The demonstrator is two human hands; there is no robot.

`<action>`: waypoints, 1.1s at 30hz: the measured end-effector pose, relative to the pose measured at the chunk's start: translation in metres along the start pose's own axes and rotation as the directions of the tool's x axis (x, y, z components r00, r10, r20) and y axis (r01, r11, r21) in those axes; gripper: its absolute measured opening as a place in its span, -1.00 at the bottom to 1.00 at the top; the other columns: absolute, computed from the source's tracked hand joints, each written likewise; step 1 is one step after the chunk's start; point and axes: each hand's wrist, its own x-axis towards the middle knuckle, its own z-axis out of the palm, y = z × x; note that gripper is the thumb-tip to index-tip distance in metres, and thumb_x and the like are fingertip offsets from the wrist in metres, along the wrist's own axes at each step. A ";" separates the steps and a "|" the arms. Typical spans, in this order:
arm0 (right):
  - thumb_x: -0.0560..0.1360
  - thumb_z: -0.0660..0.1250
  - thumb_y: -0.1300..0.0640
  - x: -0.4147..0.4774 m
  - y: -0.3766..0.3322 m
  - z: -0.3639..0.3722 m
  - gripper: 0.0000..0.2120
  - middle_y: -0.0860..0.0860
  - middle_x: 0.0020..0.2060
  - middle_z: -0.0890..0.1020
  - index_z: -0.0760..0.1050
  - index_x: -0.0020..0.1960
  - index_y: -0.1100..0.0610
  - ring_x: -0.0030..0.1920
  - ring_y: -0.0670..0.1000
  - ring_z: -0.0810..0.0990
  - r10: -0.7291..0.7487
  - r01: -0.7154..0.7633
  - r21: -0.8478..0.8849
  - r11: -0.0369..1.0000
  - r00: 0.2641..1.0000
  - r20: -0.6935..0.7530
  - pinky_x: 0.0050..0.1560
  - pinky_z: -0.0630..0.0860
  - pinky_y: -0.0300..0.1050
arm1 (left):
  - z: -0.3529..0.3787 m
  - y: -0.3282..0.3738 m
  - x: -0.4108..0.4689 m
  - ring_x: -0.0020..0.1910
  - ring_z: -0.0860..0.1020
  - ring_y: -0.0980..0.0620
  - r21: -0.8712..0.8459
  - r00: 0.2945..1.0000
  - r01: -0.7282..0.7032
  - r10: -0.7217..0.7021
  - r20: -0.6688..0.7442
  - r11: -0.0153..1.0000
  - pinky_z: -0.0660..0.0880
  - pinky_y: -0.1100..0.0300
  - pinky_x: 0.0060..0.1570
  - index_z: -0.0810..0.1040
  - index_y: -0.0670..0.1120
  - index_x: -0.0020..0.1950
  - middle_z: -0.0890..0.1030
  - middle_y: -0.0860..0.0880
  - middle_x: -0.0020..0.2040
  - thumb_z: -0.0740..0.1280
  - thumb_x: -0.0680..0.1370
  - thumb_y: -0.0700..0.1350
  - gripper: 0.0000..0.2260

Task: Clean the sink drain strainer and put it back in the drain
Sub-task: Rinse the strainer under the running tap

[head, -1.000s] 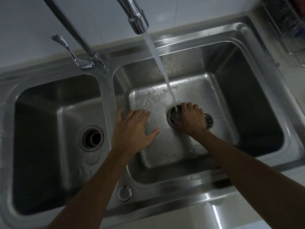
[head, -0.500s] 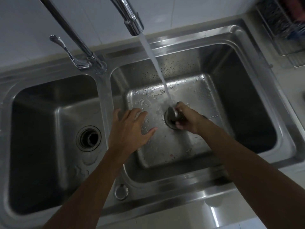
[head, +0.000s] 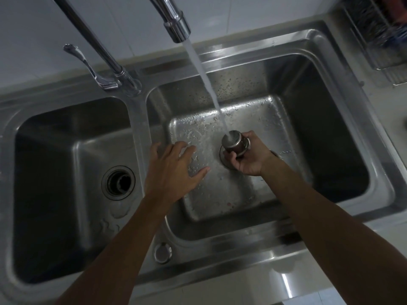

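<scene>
Dim overall. My view bows wide at the edges. Left basin (head: 55, 194) lies in deep shadow. Glare on the faucet spout (head: 176, 25) and lower right rim. Upper right corner blurred.

The frame's centre is blocked by the water stream (head: 207, 84) and spout (head: 177, 29); the right basin's (head: 330, 139) right half is left open.

You see a silvery-grey steel sink (head: 319, 38), speckled with droplets; a shiny chrome faucet (head: 176, 23); a dark brownish strainer (head: 234, 143) with silver rim; white water (head: 204, 75).
</scene>
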 end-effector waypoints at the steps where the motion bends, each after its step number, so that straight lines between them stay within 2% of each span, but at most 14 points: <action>1: 0.44 0.38 -0.07 0.000 -0.001 0.001 -0.58 0.14 -0.07 0.60 0.57 0.15 0.21 -0.11 0.04 0.60 0.002 -0.002 -0.006 1.000 1.000 -0.001 -0.38 0.59 -0.24 | 0.000 0.000 0.000 0.27 0.58 -0.03 0.002 1.000 0.000 0.000 0.003 1.000 0.26 -0.17 0.38 0.55 0.02 0.41 0.57 0.01 0.35 0.13 0.55 0.45 -0.34; 5: 0.36 0.45 -0.08 -0.002 0.000 0.008 -0.55 0.12 -0.11 0.60 0.59 0.12 0.20 -0.18 0.00 0.59 -0.045 0.042 -0.085 0.995 0.999 -0.030 -0.34 0.60 -0.24 | 0.000 0.000 0.000 0.25 0.58 -0.04 0.011 1.000 -0.005 0.005 0.004 1.000 0.29 -0.18 0.36 0.56 0.01 0.40 0.58 -0.01 0.34 0.17 0.55 0.44 -0.36; 7: 0.32 0.52 -0.13 -0.002 0.001 0.013 -0.47 0.11 -0.13 0.63 0.60 0.14 0.22 -0.25 -0.02 0.60 -0.190 0.156 -0.284 0.946 0.977 -0.098 -0.32 0.62 -0.18 | 0.000 0.000 0.000 0.25 0.59 -0.05 0.015 1.000 -0.003 0.002 0.009 1.000 0.29 -0.19 0.36 0.56 0.01 0.40 0.58 -0.02 0.34 0.16 0.56 0.44 -0.35; 8: 0.31 0.56 -0.16 -0.002 0.003 0.015 -0.41 0.10 -0.11 0.66 0.60 0.15 0.23 -0.25 -0.01 0.61 -0.322 0.225 -0.463 0.857 0.936 -0.140 -0.28 0.64 -0.14 | 0.000 0.000 0.000 0.26 0.58 -0.05 0.014 1.000 -0.002 0.002 0.011 1.000 0.29 -0.19 0.37 0.56 0.01 0.40 0.58 -0.02 0.34 0.15 0.56 0.44 -0.35; 9: 0.30 0.59 -0.18 -0.002 0.006 0.016 -0.37 0.09 -0.05 0.68 0.58 0.17 0.23 -0.20 -0.01 0.64 -0.490 0.277 -0.658 0.700 0.856 -0.162 -0.21 0.66 -0.09 | 0.000 0.000 0.000 0.26 0.58 -0.05 0.010 1.000 -0.003 0.002 0.012 1.000 0.28 -0.20 0.37 0.56 0.00 0.40 0.58 -0.02 0.34 0.14 0.56 0.45 -0.34; 10: 0.29 0.61 -0.18 -0.002 0.009 0.016 -0.34 0.08 0.01 0.66 0.53 0.20 0.21 -0.12 -0.01 0.64 -0.665 0.289 -0.834 0.470 0.737 -0.120 -0.13 0.66 -0.06 | 0.000 0.000 0.000 0.26 0.58 -0.05 0.004 1.000 -0.004 0.004 0.013 1.000 0.28 -0.20 0.38 0.56 0.00 0.40 0.58 -0.03 0.34 0.14 0.56 0.45 -0.34; 11: 0.29 0.62 -0.16 -0.002 0.013 0.015 -0.32 0.07 0.06 0.61 0.47 0.23 0.18 -0.03 0.01 0.62 -0.797 0.248 -0.948 0.198 0.603 -0.009 -0.06 0.64 -0.03 | 0.000 0.000 0.000 0.26 0.58 -0.05 0.000 1.000 -0.005 0.005 0.012 1.000 0.28 -0.20 0.38 0.55 0.00 0.40 0.59 -0.03 0.34 0.14 0.56 0.44 -0.35; 12: 0.30 0.63 -0.12 -0.003 0.016 0.012 -0.29 0.09 0.12 0.57 0.43 0.29 0.16 0.05 0.06 0.58 -0.857 0.166 -0.985 -0.055 0.498 0.132 0.01 0.61 0.01 | 0.000 0.000 0.000 0.26 0.58 -0.05 -0.001 1.000 -0.004 0.004 0.012 1.000 0.28 -0.20 0.39 0.55 0.00 0.40 0.59 -0.03 0.34 0.14 0.56 0.44 -0.35; 13: 0.32 0.62 -0.10 -0.004 0.019 0.010 -0.27 0.14 0.17 0.53 0.39 0.33 0.16 0.13 0.13 0.54 -0.859 0.074 -0.966 -0.247 0.444 0.253 0.07 0.60 0.08 | 0.000 0.000 0.000 0.26 0.58 -0.05 -0.001 1.000 -0.003 0.003 0.013 1.000 0.28 -0.20 0.39 0.55 0.01 0.40 0.59 -0.03 0.34 0.15 0.56 0.44 -0.35; 15: 0.39 0.56 -0.09 -0.006 0.024 0.008 -0.28 0.20 0.23 0.48 0.34 0.38 0.18 0.22 0.22 0.48 -0.807 -0.068 -0.889 -0.452 0.456 0.376 0.12 0.57 0.16 | -0.001 0.000 0.000 0.26 0.59 -0.06 0.000 1.000 0.000 0.000 0.016 1.000 0.28 -0.21 0.39 0.55 0.00 0.40 0.59 -0.03 0.33 0.16 0.56 0.44 -0.35; 17: 0.45 0.49 -0.11 -0.005 0.024 0.007 -0.32 0.21 0.26 0.47 0.32 0.41 0.19 0.25 0.24 0.46 -0.772 -0.133 -0.845 -0.519 0.498 0.395 0.12 0.56 0.16 | -0.001 0.000 0.001 0.26 0.59 -0.06 0.005 1.000 0.002 -0.002 0.022 1.000 0.29 -0.21 0.39 0.55 0.00 0.40 0.59 -0.03 0.34 0.16 0.56 0.45 -0.35; 20: 0.46 0.49 -0.12 -0.003 0.024 0.005 -0.31 0.22 0.27 0.46 0.31 0.42 0.19 0.25 0.24 0.46 -0.755 -0.165 -0.824 -0.542 0.526 0.391 0.09 0.55 0.14 | -0.001 0.000 0.000 0.27 0.58 -0.05 0.002 1.000 0.001 -0.001 0.020 1.000 0.27 -0.21 0.39 0.55 0.01 0.41 0.58 -0.02 0.35 0.14 0.56 0.45 -0.33; 25: 0.44 0.52 -0.12 -0.001 0.023 0.001 -0.27 0.21 0.27 0.45 0.30 0.44 0.18 0.24 0.24 0.46 -0.761 -0.180 -0.833 -0.524 0.539 0.362 0.11 0.56 0.13 | -0.003 0.000 0.001 0.31 0.55 -0.05 0.003 0.999 0.002 -0.002 0.040 1.000 0.26 -0.19 0.39 0.51 0.03 0.45 0.56 -0.02 0.38 0.07 0.55 0.47 -0.31; 33: 0.44 0.52 -0.07 -0.002 0.022 0.004 -0.30 0.20 0.27 0.46 0.32 0.43 0.17 0.24 0.22 0.47 -0.775 -0.154 -0.859 -0.489 0.529 0.346 0.15 0.55 0.12 | -0.003 0.001 0.001 0.35 0.53 -0.04 0.002 0.999 0.003 -0.003 0.052 1.000 0.25 -0.19 0.41 0.48 0.04 0.47 0.54 -0.01 0.41 0.09 0.56 0.47 -0.31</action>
